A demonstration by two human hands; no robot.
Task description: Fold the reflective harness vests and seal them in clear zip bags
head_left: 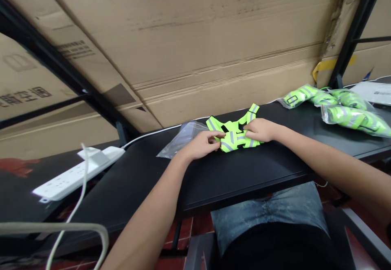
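Lime reflective vest (235, 141) lies bunched on the black table (244, 180), centre frame. Left hand (200, 145) and right hand (261, 130) half-closed, each pinching its straps from either side. Clear bag (183, 139) just left; bagged vests (339, 109) upper right.

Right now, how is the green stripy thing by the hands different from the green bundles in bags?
The loose reflective harness lies spread open; the bagged bundles are rolled up tight. The harness is bare, the bundles sit inside clear plastic. Both are neon green with grey stripes.
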